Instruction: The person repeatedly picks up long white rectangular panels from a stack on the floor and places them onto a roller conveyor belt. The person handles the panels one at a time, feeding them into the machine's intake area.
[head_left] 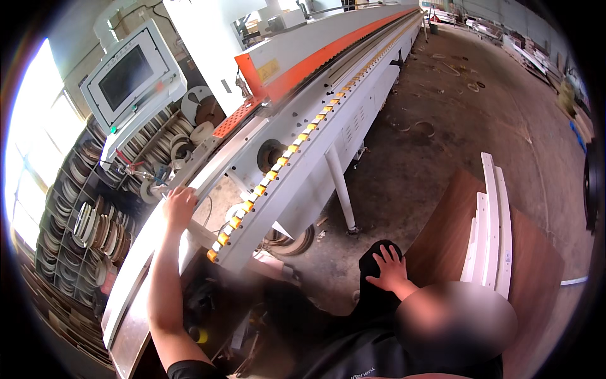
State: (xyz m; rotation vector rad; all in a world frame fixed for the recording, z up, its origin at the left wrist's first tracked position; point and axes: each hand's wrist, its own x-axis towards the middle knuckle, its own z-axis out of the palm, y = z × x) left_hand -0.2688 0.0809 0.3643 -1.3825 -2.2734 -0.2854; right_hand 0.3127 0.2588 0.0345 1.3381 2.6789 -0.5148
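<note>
- black clothing comes first, right up close at six o'clock. where are the worker's hands?

- left hand is over at nine o'clock, arm stretched well out, set on the edge of a long white rail.

- pinching it, would you say?

- can't tell from where i stand. the fingers look bent, but whether they grip the rail or only rest there, i couldn't swear to it.

- and the right hand?

- between four and five o'clock, fingers spread wide, laid flat on a black trouser leg.

- how does that rail lie?

- it sweeps up from eight o'clock, passes beneath the left hand and carries on beside the long white machine, which runs away toward one o'clock. yellow rollers line the machine's near edge, and an orange band stretches along above them.

- i see a control screen at ten o'clock.

- yes, with coiled strips racked at nine, farther out than the hand.

- what about the other side?

- between three and four o'clock, several white lengths lie together on a brown board, just beyond the right hand.
</note>
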